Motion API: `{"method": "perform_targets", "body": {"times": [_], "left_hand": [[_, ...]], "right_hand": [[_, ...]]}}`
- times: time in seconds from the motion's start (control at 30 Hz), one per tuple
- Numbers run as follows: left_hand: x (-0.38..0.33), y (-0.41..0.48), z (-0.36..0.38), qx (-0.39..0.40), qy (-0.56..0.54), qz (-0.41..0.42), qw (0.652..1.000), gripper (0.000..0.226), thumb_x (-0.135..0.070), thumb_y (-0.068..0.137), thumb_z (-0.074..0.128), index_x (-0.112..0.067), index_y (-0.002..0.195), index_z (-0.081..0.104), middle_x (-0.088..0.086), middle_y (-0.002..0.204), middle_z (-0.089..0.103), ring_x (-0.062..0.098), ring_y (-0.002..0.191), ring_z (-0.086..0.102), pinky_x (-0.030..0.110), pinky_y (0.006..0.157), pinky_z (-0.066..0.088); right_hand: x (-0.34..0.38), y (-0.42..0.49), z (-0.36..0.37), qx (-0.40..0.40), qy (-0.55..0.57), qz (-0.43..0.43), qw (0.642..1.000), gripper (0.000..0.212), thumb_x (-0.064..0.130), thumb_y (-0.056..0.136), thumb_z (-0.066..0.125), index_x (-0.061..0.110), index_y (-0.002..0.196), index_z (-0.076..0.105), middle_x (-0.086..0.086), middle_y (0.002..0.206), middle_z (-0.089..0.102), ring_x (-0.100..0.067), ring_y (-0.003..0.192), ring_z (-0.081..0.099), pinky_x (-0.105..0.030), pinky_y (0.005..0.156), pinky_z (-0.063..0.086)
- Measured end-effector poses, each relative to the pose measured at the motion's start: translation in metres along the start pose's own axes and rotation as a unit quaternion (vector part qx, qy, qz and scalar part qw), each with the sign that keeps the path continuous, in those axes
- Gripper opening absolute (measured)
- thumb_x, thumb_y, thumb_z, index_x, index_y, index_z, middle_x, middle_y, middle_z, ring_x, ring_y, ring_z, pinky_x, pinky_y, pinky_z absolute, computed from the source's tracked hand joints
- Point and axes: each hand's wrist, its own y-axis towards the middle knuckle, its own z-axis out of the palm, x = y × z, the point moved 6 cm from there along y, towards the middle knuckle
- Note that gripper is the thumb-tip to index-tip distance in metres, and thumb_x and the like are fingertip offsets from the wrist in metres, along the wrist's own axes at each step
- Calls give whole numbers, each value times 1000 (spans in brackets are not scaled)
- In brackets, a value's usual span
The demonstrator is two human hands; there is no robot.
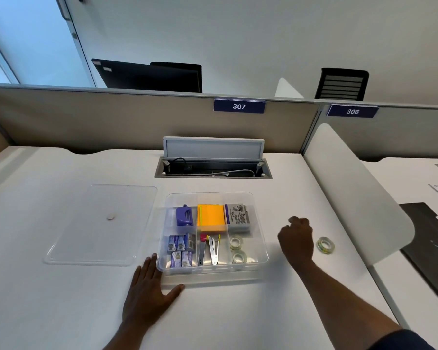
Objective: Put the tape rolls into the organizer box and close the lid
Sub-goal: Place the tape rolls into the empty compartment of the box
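The clear organizer box [261, 251] sits open in the middle of the white desk. Two clear tape rolls lie in its front right compartment, one [236, 242] behind the other [239, 256]. A third tape roll [325, 245] lies flat on the desk to the right of the box. My right hand [296, 238] hovers between the box and that roll, fingers curled, holding nothing that I can see. My left hand [149, 286] rests flat on the desk, fingers spread, against the box's front left corner. The clear lid [86, 238] lies flat to the left of the box.
The box also holds a purple punch, orange sticky notes, staple boxes and staple removers. An open cable hatch [213, 168] lies behind the box. A white curved divider [352, 193] bounds the desk on the right, close to the loose roll.
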Motion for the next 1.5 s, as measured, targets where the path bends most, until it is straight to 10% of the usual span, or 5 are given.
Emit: {"method": "perform_targets", "body": {"times": [0.23,0.47,0.77,1.1,1.5], "left_hand": [[-2,1,-1,3,9,5,1000,102,-85,72,27,-17,148,26,5,157,26,19,146,19,36,120,12],[-1,2,-1,10,11,6,1000,101,-84,72,33,-14,145,33,9,153,35,23,143,28,40,118,21],[-1,3,-1,11,10,6,1000,105,-88,70,25,-16,147,29,8,155,31,23,144,26,38,118,18],[-1,2,-3,8,-11,10,1000,105,-87,70,27,-16,147,29,7,156,29,22,145,24,38,118,16],[0,2,-1,13,-2,7,1000,104,-87,70,26,-17,148,27,6,157,28,21,145,23,36,119,14]], "right_hand": [[-73,-29,36,116,11,227,967,33,24,77,49,8,106,51,-21,115,51,-35,109,51,-44,89,45],[-59,-31,43,143,-16,220,965,27,16,83,54,5,108,53,-18,118,51,-39,111,52,-38,96,45],[27,4,13,102,139,-4,985,36,7,77,59,7,113,62,-21,107,65,-34,103,59,-32,90,47],[94,-27,40,259,94,-166,947,46,9,78,62,12,124,57,-16,128,54,-31,121,52,-33,103,43],[13,5,-3,27,63,24,997,18,5,81,57,1,96,66,-17,103,62,-38,92,60,-38,72,53]]}}
